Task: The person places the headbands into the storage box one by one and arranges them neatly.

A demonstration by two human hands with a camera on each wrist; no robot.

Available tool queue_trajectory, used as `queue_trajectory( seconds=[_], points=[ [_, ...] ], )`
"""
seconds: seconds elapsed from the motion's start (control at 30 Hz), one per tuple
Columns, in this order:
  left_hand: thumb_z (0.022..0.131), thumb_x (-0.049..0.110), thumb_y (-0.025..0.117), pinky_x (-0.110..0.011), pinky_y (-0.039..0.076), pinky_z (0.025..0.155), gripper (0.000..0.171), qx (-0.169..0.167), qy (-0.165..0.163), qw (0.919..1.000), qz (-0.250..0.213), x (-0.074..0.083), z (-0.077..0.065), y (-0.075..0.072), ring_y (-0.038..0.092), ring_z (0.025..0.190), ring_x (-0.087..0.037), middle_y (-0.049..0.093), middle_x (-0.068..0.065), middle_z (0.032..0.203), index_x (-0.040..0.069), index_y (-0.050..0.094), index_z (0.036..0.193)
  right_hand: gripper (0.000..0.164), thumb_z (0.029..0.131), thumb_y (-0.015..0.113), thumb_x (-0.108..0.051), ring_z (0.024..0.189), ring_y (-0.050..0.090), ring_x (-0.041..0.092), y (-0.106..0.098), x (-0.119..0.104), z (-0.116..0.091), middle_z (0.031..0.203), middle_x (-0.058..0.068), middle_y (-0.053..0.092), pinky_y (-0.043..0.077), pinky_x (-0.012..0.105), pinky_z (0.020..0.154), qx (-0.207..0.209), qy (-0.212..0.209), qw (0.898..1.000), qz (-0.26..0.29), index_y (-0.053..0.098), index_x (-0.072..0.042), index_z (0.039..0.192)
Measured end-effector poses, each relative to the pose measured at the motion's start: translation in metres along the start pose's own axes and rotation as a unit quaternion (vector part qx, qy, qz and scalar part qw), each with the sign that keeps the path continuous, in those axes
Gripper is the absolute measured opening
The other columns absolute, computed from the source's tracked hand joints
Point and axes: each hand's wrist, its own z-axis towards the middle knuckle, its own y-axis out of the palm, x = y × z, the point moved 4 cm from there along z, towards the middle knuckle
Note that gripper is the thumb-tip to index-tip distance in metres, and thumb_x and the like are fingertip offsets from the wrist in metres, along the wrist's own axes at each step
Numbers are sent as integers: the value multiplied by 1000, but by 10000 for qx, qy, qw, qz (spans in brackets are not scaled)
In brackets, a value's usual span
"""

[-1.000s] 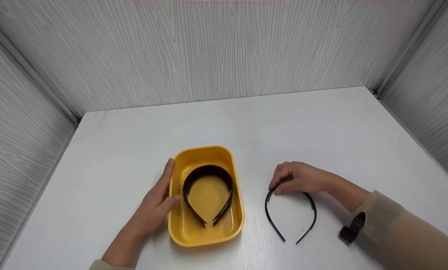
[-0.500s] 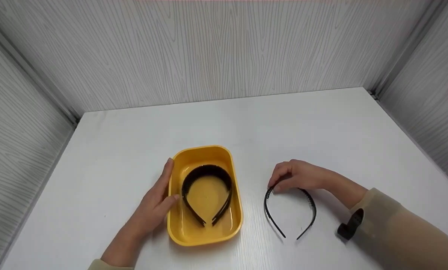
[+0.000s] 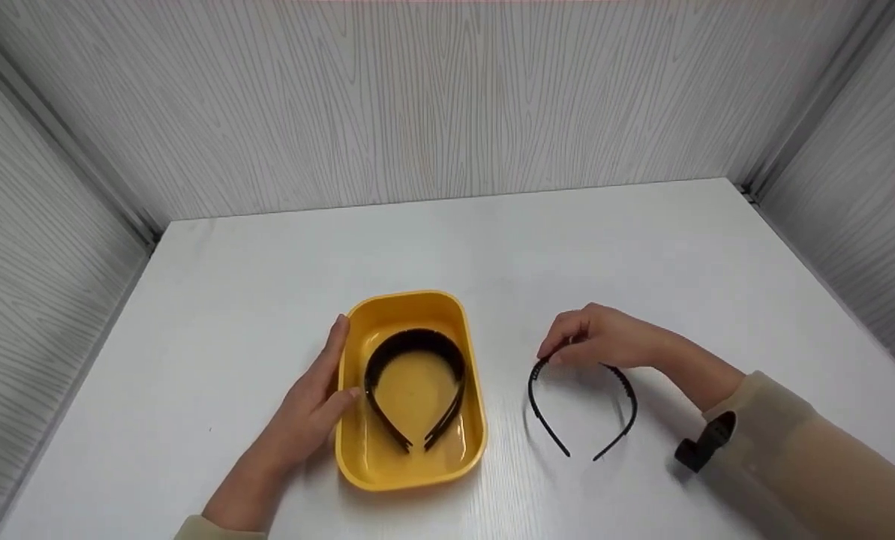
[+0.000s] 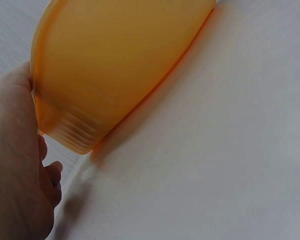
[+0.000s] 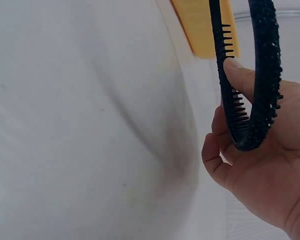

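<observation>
A yellow plastic container (image 3: 387, 478) sits on the white table, with several black headbands (image 3: 417, 343) stacked together inside it. My left hand (image 3: 301, 409) grips the container's left side, its thumb over the rim and its fingers along the outer wall; the left wrist view shows the same hand (image 4: 15, 160) against the wall. To the right, my right hand (image 3: 612, 337) pinches another black toothed headband (image 3: 535, 401) by its top curve, ends toward me. In the right wrist view this headband (image 5: 266, 65) hangs between thumb and fingers, its shadow apart from it on the table.
White wood-grain panels (image 3: 447, 97) stand behind the table and on both sides. The white tabletop (image 3: 605, 247) stretches behind and around the container. A black strap (image 3: 706, 442) hangs from the right sleeve.
My right hand has risen slightly with the headband, whose ends have come off the table, and its shadow now shows apart. The left hand and container have stayed in place.
</observation>
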Motion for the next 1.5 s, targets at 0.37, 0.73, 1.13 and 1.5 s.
queue_trajectory(
  seconds=[0.37,0.73,1.13,1.5],
  points=[
    [104,15,59,-18,8,126,84,34,-73,10000,-20,-2,-2,-2,15,162,-22,14,1,177,19,10,173,16,99,76,-16,101,67,21,-25,-57,24,107,-2,75,57,36,92,449,-376,9976,-361,85,-24,110],
    [105,18,58,-18,9,126,84,36,-193,9998,21,-4,-3,-4,15,162,-19,13,5,177,22,10,173,15,98,78,-14,97,65,18,-28,-105,63,104,-2,74,55,37,90,583,-761,9939,-540,86,-20,109],
    [105,20,57,-19,9,126,83,38,-85,9999,85,-3,1,-3,15,162,-19,13,4,177,21,10,173,16,101,74,-15,98,65,15,-1,-136,107,105,-5,72,57,34,87,495,-1121,9901,-687,85,-20,112],
    [104,15,58,-18,9,126,86,-64,-211,9998,-6,-5,0,-1,14,162,-17,13,6,177,24,8,173,17,102,73,-15,102,65,11,26,-134,133,109,-7,73,56,32,91,587,-1133,9884,-828,85,-19,113]
  ],
)
